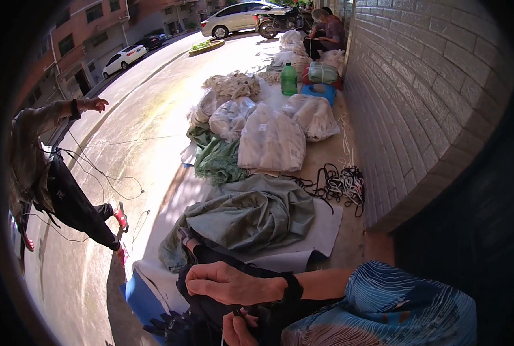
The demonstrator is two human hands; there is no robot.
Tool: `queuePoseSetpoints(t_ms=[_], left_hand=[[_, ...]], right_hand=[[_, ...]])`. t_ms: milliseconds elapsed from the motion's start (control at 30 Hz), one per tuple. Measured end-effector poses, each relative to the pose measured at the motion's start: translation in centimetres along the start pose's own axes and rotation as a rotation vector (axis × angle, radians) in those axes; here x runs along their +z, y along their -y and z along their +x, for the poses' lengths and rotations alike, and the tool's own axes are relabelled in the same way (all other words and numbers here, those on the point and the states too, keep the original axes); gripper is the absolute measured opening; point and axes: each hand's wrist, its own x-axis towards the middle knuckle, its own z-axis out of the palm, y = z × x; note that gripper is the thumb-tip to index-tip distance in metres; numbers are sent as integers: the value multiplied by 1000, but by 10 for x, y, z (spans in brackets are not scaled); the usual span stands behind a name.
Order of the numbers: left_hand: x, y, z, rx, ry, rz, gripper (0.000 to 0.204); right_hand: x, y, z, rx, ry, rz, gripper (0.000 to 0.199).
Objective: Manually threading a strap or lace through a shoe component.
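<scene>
My right hand (pixel 225 282) is closed, its fingers curled above my dark-trousered leg. Whether anything is inside it, I cannot tell. A black band (pixel 292 288) circles that wrist. Just below, at the lower edge, my left hand (pixel 239 330) has its fingers bent around a small black piece (pixel 246 314), partly cut off by the frame. Close to the left hand lies a bunch of dark blue strips or cords (pixel 179 328). Beyond my knee a crumpled grey-green cloth sack (pixel 248 213) is spread on a pale sheet (pixel 323 230), touching my foot.
Stuffed clear bags (pixel 272 138), a green bottle (pixel 289 79) and a blue container (pixel 319 92) stand farther off. Tangled black and white cords (pixel 343 184) lie beside the brick wall (pixel 424 86). On the left a person (pixel 55 173) walks with trailing cords; another person (pixel 329 32) sits far back.
</scene>
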Motion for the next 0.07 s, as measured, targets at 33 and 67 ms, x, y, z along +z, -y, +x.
queuePoseSetpoints(t_ms=[33, 67], left_hand=[[2, 2, 2, 237, -49, 39, 40], [5, 6, 6, 472, -101, 77, 30]], right_hand=[[-9, 11, 2, -40, 0, -83, 28], [-20, 18, 5, -79, 3, -163, 33]])
